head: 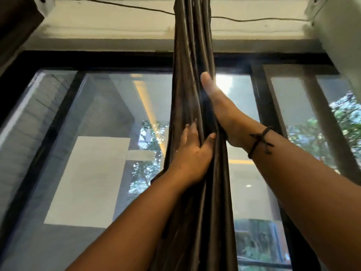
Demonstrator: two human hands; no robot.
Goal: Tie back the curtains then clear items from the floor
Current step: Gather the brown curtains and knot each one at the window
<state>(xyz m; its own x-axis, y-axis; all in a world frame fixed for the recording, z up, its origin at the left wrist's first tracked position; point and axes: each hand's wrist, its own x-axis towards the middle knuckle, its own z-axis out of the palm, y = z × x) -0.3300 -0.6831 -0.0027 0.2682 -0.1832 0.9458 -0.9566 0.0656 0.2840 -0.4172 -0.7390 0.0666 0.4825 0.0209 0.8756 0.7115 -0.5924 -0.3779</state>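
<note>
Overhead, left hand fingers grip the bunched curtain. Right hand presses flat above them. No tie yet; floor unseen.

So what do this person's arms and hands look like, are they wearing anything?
Both forearms are bare, with no sleeves and no gloves in view. The left hand shows no ring or band. Just below the right hand, the wrist carries a thin dark cord bracelet, knotted with loose ends sticking out.

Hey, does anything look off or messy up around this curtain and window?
Only the thin cable along the top: it sags loosely across the white wall above the window frame and passes behind the gathered curtain. Nothing looks torn.
</note>
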